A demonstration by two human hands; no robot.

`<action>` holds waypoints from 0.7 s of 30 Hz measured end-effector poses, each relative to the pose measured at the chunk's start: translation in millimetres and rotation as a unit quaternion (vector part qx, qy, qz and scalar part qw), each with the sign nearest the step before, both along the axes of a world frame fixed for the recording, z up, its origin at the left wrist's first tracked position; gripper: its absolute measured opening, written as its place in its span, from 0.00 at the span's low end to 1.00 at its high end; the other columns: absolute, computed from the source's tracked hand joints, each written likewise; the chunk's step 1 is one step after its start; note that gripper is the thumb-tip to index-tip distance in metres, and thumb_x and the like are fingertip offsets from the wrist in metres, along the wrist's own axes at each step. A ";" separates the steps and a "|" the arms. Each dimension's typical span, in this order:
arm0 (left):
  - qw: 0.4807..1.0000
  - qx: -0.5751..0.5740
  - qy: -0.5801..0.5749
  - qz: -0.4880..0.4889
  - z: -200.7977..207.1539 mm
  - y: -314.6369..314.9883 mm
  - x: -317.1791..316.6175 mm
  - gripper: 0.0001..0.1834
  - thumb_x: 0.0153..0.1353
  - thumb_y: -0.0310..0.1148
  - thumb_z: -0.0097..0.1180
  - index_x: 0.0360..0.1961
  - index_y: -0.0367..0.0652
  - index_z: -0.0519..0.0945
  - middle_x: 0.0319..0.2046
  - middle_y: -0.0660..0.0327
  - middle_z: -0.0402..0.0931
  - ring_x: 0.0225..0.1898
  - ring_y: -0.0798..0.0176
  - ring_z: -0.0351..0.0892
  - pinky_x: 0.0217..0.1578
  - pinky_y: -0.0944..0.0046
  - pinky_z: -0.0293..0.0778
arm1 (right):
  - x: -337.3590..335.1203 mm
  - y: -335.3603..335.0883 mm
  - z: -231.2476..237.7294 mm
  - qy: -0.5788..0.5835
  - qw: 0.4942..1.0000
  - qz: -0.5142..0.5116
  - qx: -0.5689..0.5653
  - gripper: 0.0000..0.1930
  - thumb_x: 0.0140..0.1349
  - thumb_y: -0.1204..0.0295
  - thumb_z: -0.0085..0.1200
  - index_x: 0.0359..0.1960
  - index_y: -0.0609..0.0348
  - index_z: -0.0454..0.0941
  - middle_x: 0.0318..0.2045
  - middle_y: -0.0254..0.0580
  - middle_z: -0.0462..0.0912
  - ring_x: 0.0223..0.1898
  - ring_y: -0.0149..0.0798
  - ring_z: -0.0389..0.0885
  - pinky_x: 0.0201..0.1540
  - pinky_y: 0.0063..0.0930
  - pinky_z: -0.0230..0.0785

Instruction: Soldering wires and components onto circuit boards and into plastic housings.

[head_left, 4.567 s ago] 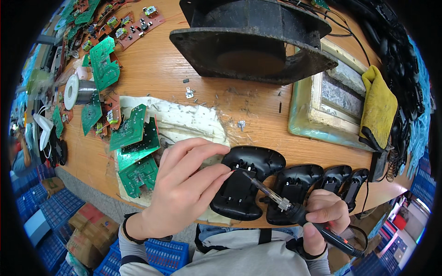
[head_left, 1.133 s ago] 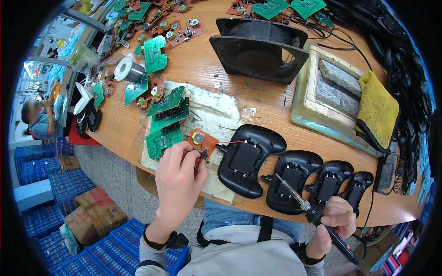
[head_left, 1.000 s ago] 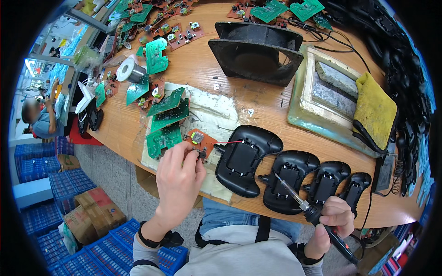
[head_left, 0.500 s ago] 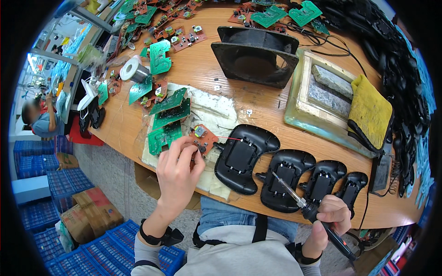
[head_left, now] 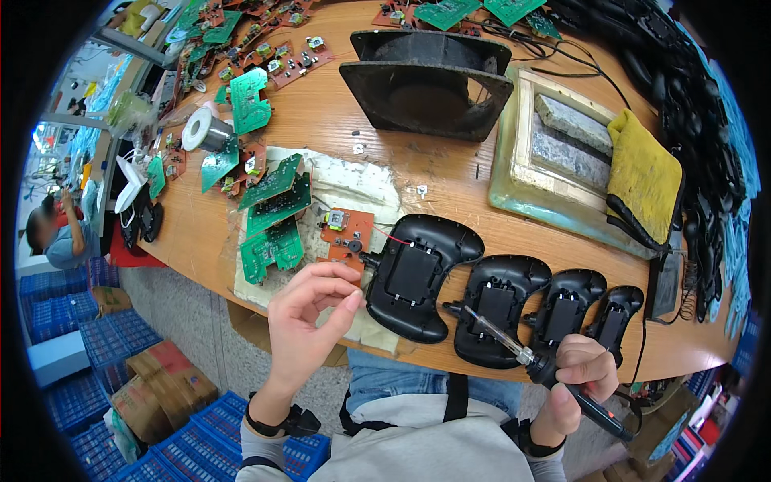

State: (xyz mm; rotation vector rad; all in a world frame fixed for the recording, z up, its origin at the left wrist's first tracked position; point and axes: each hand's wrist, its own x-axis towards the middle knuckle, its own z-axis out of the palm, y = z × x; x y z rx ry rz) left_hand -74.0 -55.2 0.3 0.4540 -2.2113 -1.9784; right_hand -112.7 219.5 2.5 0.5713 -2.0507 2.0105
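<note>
Four black gamepad back shells run in a row along the near edge of the desk (head_left: 458, 173), and the leftmost gamepad shell (head_left: 414, 277) is the one we are wiring, as we judge it. Its partner, the orange circuit board (head_left: 351, 230), lies component side up on the white pad (head_left: 353, 189), just left of that shell, and a thin red wire (head_left: 391, 238) spans from the board toward a metal contact at the top of the battery compartment. Our left hand (head_left: 309, 317) is released, thumb and forefinger parted near the board's lower edge; whether a fingertip brushes the board, we cannot tell. Our right hand (head_left: 582, 373) grasps the soldering iron (head_left: 534, 365) by its dark handle, with the tip over the second gamepad shell (head_left: 496, 309), away from the red wire's joint. We take the step in hand to be joining the board's leads to the shell's contacts, with the red one seemingly attached and others too small to make out. The next move, we judge, calls for a fine pinch by the left hand on a lead, holding its end still against a contact, while the right hand carries the hot tip leftward without grazing plastic, wire or fingers. The solder spool (head_left: 207, 132) stands farther off, beyond the green circuit boards (head_left: 273, 201).
</note>
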 end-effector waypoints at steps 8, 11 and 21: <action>0.975 -0.167 -0.032 -0.139 9.6 -1.1 -15.2 0.05 0.47 0.17 0.60 0.28 0.33 0.80 0.35 0.59 0.69 0.26 0.72 0.73 0.28 0.74 0.70 | -4.0 -8.5 1.3 -0.031 0.999 0.011 -0.001 0.11 0.45 0.69 0.59 0.22 0.61 0.69 0.10 0.38 0.69 0.08 0.33 0.62 0.16 0.26 0.55; 0.965 -0.199 -0.031 -0.166 10.5 1.2 -17.2 0.06 0.47 0.17 0.60 0.29 0.33 0.80 0.35 0.59 0.69 0.25 0.71 0.73 0.27 0.73 0.70 | -9.3 -15.8 2.4 -0.033 0.998 0.044 -0.003 0.10 0.44 0.71 0.58 0.23 0.62 0.70 0.10 0.38 0.69 0.07 0.33 0.61 0.14 0.25 0.53; 0.946 -0.244 0.011 -0.211 5.4 3.0 -19.7 0.09 0.44 0.15 0.60 0.29 0.30 0.77 0.35 0.56 0.68 0.28 0.65 0.74 0.26 0.69 0.70 | -16.3 -23.8 -8.4 -0.006 0.993 0.120 -0.010 0.09 0.38 0.76 0.55 0.24 0.63 0.71 0.09 0.38 0.70 0.06 0.31 0.62 0.12 0.23 0.50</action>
